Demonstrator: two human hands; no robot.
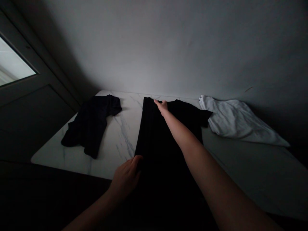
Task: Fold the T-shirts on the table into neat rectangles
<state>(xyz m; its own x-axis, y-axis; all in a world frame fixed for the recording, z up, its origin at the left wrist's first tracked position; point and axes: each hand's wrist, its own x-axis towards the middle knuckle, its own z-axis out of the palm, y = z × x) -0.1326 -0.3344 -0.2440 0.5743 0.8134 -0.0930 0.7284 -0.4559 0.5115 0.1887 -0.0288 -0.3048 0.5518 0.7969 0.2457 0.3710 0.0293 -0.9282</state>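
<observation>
Head view: black T-shirt [166, 134] spread on marble-patterned desk [122, 138], between dark garment [90, 122] and light gray garment [238, 120]. Left hand [127, 173] at near left edge of black T-shirt, fingers curled round edge, pinching cloth. Right hand [162, 106] reaches to far end, beside neckline; fingers on fabric, thumb apart, whether pinching cloth cannot tell. Right forearm crosses over shirt.

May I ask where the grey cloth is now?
In the head view, the grey cloth lies at the right on the marbled table, near the wall, beside the black shirt.
</observation>
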